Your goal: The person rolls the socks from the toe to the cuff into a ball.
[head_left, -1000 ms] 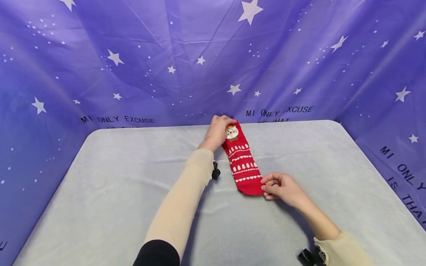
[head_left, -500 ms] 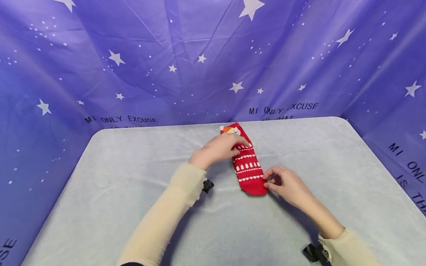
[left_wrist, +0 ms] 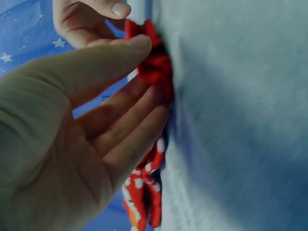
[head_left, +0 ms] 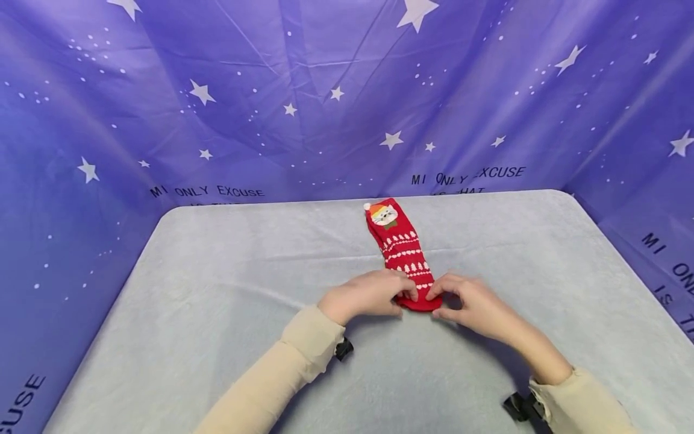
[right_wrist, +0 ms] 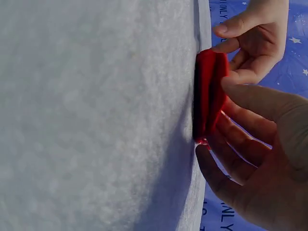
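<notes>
A red Christmas sock (head_left: 402, 248) lies lengthwise on the table, its cuff with a white cat face toward the back edge. White trees and hearts run in bands across it. At the near left of the toe my left hand (head_left: 374, 294) pinches the fabric, thumb on one side and fingers on the other in the left wrist view. My right hand (head_left: 479, 308) holds the toe's right side between thumb and fingers. Folded layers show in the bunched red toe (right_wrist: 211, 94) in the right wrist view. Both hands partly cover the toe.
The sock rests on a table with a pale grey cloth (head_left: 228, 337), slightly creased. Behind and beside it hangs a purple-blue curtain (head_left: 325, 132) with white stars and printed words. Black wrist cameras (head_left: 344, 348) sit below both wrists.
My left hand has let go of the cuff and come down along the sock to the toe. The right hand stays at the toe. The cat face is now uncovered.
</notes>
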`<action>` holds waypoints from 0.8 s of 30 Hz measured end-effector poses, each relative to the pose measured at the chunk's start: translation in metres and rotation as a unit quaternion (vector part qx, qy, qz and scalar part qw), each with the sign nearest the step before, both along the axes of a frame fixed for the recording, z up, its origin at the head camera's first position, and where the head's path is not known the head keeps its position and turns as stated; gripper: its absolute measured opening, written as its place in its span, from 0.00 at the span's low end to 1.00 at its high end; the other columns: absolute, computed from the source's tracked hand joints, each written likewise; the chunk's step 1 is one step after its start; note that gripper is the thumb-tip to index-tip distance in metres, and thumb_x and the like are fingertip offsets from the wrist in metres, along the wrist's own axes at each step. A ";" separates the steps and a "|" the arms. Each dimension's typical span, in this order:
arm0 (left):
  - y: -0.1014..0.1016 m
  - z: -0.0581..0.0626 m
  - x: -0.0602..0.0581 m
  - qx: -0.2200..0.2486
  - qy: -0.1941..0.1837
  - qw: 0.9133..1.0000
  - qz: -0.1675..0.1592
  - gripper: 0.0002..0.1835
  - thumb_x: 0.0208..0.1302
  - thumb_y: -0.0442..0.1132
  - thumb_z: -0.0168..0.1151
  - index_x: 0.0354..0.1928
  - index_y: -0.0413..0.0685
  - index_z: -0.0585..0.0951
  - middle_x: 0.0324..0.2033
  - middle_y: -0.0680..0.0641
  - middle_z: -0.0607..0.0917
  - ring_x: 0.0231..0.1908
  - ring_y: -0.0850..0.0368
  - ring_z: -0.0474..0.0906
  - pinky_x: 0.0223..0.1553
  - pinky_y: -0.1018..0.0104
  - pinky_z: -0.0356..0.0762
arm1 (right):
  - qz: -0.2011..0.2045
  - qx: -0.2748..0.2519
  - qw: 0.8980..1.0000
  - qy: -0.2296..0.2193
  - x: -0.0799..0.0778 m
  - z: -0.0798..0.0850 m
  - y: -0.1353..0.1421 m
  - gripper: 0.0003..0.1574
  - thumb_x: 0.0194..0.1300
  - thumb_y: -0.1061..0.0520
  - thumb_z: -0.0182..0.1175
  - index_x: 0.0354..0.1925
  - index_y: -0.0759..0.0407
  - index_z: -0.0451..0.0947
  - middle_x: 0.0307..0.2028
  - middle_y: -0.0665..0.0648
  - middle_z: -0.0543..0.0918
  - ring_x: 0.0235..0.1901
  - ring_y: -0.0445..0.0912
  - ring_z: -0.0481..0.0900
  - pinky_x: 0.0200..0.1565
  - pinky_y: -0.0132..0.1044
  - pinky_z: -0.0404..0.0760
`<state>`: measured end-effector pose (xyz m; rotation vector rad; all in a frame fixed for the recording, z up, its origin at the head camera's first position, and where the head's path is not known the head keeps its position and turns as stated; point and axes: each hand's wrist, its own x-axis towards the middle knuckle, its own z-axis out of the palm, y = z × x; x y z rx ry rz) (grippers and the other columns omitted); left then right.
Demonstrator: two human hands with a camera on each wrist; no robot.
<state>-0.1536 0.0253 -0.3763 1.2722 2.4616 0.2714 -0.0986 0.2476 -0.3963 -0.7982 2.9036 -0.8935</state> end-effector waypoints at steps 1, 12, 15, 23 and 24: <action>0.002 -0.002 0.001 -0.009 0.008 1.000 0.006 0.18 0.59 0.43 0.72 0.52 0.57 0.82 0.49 0.57 0.82 0.46 0.64 0.76 0.54 0.71 0.75 | 0.003 0.010 1.000 -0.002 0.000 0.000 0.000 0.15 0.53 0.58 0.75 0.39 0.49 0.83 0.42 0.45 0.85 0.45 0.43 0.82 0.50 0.44 0.82; 0.021 -0.011 0.004 -0.031 0.099 0.994 0.042 0.10 0.60 0.46 0.71 0.40 0.59 0.81 0.42 0.56 0.81 0.39 0.62 0.77 0.45 0.67 0.77 | 0.003 0.079 0.997 0.000 -0.009 -0.002 -0.006 0.19 0.47 0.62 0.75 0.36 0.50 0.78 0.38 0.47 0.78 0.42 0.44 0.75 0.45 0.45 0.77; 0.019 -0.012 0.002 -0.015 0.098 0.994 0.045 0.06 0.62 0.46 0.68 0.35 0.58 0.80 0.35 0.57 0.79 0.34 0.63 0.74 0.38 0.70 0.74 | 0.006 0.082 0.997 0.010 -0.010 -0.003 -0.007 0.19 0.48 0.62 0.75 0.36 0.49 0.78 0.37 0.46 0.77 0.42 0.44 0.75 0.45 0.45 0.77; -0.004 -0.013 -0.002 0.060 0.052 0.995 0.053 0.05 0.69 0.47 0.62 0.36 0.56 0.82 0.33 0.57 0.82 0.33 0.64 0.74 0.39 0.71 0.73 | -0.004 0.022 0.999 0.036 -0.008 -0.002 -0.012 0.11 0.56 0.64 0.71 0.35 0.52 0.80 0.36 0.47 0.85 0.39 0.43 0.82 0.44 0.44 0.83; -0.008 -0.013 -0.002 0.073 0.044 0.995 0.055 0.05 0.70 0.46 0.62 0.36 0.56 0.82 0.33 0.57 0.83 0.33 0.64 0.74 0.40 0.71 0.74 | -0.004 0.006 0.999 0.037 -0.007 -0.002 -0.012 0.10 0.57 0.64 0.70 0.35 0.52 0.80 0.35 0.47 0.85 0.38 0.41 0.83 0.43 0.42 0.84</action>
